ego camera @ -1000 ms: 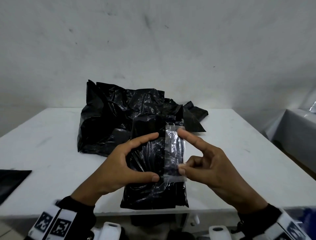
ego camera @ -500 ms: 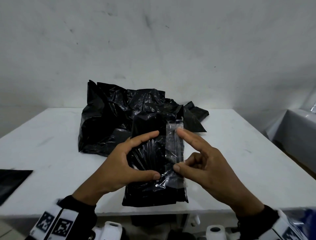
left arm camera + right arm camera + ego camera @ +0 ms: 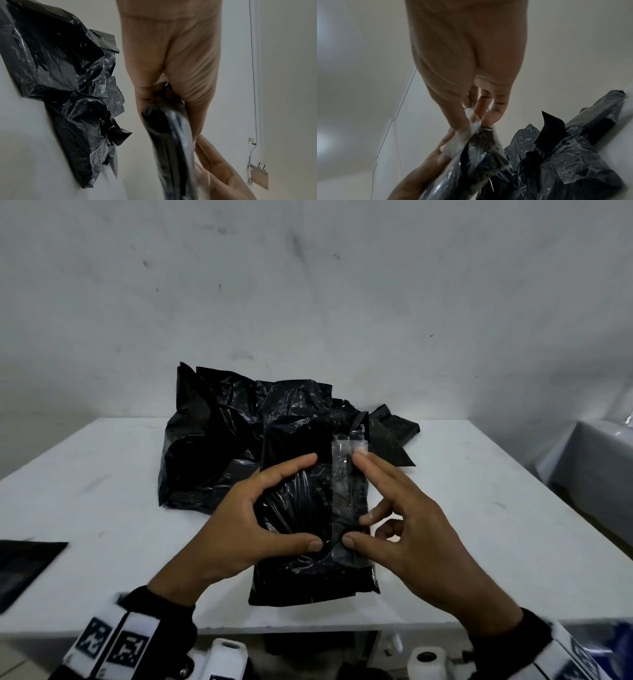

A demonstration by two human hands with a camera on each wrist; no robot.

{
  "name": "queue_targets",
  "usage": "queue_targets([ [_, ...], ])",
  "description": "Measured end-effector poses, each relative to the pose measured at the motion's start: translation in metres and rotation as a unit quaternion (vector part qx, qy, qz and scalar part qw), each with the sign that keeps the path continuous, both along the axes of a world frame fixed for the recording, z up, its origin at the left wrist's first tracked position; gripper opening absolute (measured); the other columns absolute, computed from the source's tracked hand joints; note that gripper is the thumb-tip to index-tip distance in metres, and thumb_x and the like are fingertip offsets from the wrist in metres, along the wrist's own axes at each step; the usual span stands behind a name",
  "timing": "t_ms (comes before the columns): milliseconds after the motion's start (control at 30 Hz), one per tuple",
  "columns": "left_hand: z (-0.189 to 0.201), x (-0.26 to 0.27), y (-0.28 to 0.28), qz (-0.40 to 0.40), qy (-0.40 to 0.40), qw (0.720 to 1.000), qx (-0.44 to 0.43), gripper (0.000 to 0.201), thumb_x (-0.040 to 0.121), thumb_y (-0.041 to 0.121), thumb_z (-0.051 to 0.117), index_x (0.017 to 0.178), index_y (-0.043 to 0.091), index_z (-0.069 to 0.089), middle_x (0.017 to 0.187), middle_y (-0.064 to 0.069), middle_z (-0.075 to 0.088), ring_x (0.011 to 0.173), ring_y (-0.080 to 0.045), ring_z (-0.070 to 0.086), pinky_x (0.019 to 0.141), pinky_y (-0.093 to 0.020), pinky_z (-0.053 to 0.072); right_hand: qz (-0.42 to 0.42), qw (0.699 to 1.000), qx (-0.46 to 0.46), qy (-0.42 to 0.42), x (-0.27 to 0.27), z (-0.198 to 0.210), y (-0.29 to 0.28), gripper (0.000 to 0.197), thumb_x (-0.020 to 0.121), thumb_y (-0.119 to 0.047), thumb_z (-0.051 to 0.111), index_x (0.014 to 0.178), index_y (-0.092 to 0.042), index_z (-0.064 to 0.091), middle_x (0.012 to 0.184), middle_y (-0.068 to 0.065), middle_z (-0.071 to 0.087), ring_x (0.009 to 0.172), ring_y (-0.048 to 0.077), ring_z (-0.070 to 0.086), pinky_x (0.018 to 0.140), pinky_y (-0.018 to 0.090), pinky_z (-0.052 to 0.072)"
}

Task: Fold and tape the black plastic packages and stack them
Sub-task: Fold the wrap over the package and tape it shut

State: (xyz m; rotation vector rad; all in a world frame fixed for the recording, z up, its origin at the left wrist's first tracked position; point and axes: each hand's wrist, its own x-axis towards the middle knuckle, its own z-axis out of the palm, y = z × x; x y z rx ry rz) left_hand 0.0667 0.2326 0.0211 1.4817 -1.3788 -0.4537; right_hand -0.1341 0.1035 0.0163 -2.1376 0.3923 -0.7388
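The white tabletop (image 3: 102, 508) carries a crumpled heap of black plastic (image 3: 219, 446) at its far centre. Nearer, a folded black package (image 3: 301, 508) is held above the near edge, with a clear tape strip (image 3: 344, 487) along its right side. The left hand (image 3: 239, 529) grips its left edge, thumb and forefinger curled round it; the right hand (image 3: 407, 529) pinches the taped right edge.

**Glossy black plastic on a matt white table**

A folded package (image 3: 308, 508) of thin black plastic film is showing a glossy, wrinkled surface, catching light in small glints. A strip of clear tape (image 3: 344, 474), shiny and slightly crinkled, is running along its right side. Farther back, a heap of black plastic bags (image 3: 219, 446) is looking crumpled and glossy. The white table (image 3: 102, 508) is appearing smooth and matt, faintly scuffed. The far wall (image 3: 308, 302) is looking matt, with small dark marks.
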Motion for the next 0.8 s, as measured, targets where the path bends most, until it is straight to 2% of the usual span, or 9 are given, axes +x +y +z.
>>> queue_targets([
  [100, 0.0, 0.001, -0.001, -0.003, 0.005, 1.0, -0.003, 0.092, 0.06, 0.02, 0.097, 0.137, 0.049, 0.056, 0.144, 0.018, 0.057, 0.136, -0.004, 0.05, 0.116, -0.04, 0.04, -0.003, 0.999, -0.037, 0.019, -0.002, -0.001, -0.001, 0.098, 0.08, -0.013, 0.084, 0.152, -0.047, 0.027, 0.152, -0.044, 0.02, 0.098, 0.007, 0.06, 0.076, 0.02, 0.054],
  [167, 0.0, 0.002, -0.002, -0.003, -0.001, 1.0, -0.002, 0.092, 0.06, 0.02, 0.097, 0.137, 0.049, 0.056, 0.143, 0.02, 0.057, 0.137, -0.002, 0.049, 0.117, -0.038, 0.039, -0.011, 0.996, -0.077, 0.037, -0.004, 0.0, -0.002, 0.1, 0.08, -0.024, 0.084, 0.153, -0.051, 0.019, 0.155, -0.044, 0.012, 0.117, -0.001, 0.051, 0.091, 0.018, 0.049],
  [267, -0.001, 0.003, -0.001, -0.002, 0.004, 1.0, 0.001, 0.094, 0.059, 0.019, 0.097, 0.14, 0.044, 0.056, 0.143, 0.02, 0.057, 0.136, 0.0, 0.049, 0.117, -0.038, 0.038, -0.016, 0.994, -0.105, 0.037, -0.007, -0.002, -0.006, 0.099, 0.079, -0.036, 0.083, 0.151, -0.058, 0.019, 0.157, -0.042, 0.007, 0.139, 0.006, 0.038, 0.109, 0.033, 0.043],
  [367, -0.002, 0.004, -0.002, -0.007, 0.016, 1.0, 0.004, 0.093, 0.06, 0.017, 0.097, 0.14, 0.043, 0.057, 0.143, 0.016, 0.058, 0.136, -0.005, 0.051, 0.116, -0.042, 0.04, -0.014, 0.996, -0.084, 0.025, -0.006, -0.008, -0.006, 0.09, 0.079, -0.037, 0.082, 0.143, -0.067, 0.026, 0.158, -0.039, 0.008, 0.142, 0.006, 0.035, 0.11, 0.041, 0.044],
  [433, -0.003, 0.005, -0.003, -0.014, 0.026, 1.0, 0.007, 0.093, 0.061, 0.016, 0.097, 0.14, 0.043, 0.057, 0.143, 0.013, 0.058, 0.134, -0.008, 0.054, 0.114, -0.042, 0.042, 0.0, 0.998, -0.058, 0.0, -0.006, -0.012, -0.005, 0.075, 0.079, -0.036, 0.081, 0.135, -0.065, 0.041, 0.159, -0.035, 0.012, 0.142, 0.004, 0.035, 0.108, 0.036, 0.047],
  [533, -0.002, 0.005, -0.002, -0.019, 0.031, 0.999, 0.003, 0.094, 0.061, 0.01, 0.096, 0.141, 0.039, 0.056, 0.141, 0.015, 0.06, 0.132, -0.006, 0.056, 0.11, -0.029, 0.046, 0.033, 0.999, -0.011, -0.033, -0.003, -0.016, -0.007, 0.046, 0.079, -0.036, 0.078, 0.117, -0.055, 0.064, 0.159, -0.032, 0.018, 0.143, -0.001, 0.035, 0.103, 0.026, 0.047],
  [667, 0.002, 0.004, -0.001, -0.023, 0.031, 0.999, -0.01, 0.093, 0.06, 0.006, 0.094, 0.14, 0.033, 0.056, 0.137, 0.022, 0.061, 0.13, 0.001, 0.055, 0.102, -0.012, 0.044, 0.036, 0.998, 0.036, -0.036, 0.001, -0.02, -0.009, 0.03, 0.077, -0.038, 0.077, 0.104, -0.05, 0.073, 0.158, -0.03, 0.02, 0.14, 0.001, 0.039, 0.107, 0.041, 0.047],
  [733, 0.002, 0.005, -0.001, -0.02, 0.03, 0.999, -0.008, 0.093, 0.06, 0.007, 0.094, 0.14, 0.034, 0.056, 0.138, 0.022, 0.061, 0.131, 0.001, 0.054, 0.105, -0.014, 0.044, 0.038, 0.997, 0.054, -0.037, 0.002, -0.021, -0.008, 0.034, 0.077, -0.039, 0.078, 0.108, -0.05, 0.072, 0.157, -0.031, 0.021, 0.139, -0.002, 0.039, 0.108, 0.042, 0.046],
  [800, 0.002, 0.005, -0.001, -0.017, 0.037, 0.999, -0.001, 0.093, 0.06, 0.008, 0.095, 0.141, 0.036, 0.056, 0.139, 0.018, 0.061, 0.132, -0.004, 0.055, 0.11, -0.027, 0.046, 0.041, 0.996, 0.077, -0.037, 0.002, -0.023, -0.008, 0.04, 0.077, -0.038, 0.079, 0.114, -0.05, 0.07, 0.157, -0.031, 0.022, 0.138, -0.005, 0.039, 0.109, 0.043, 0.045],
])
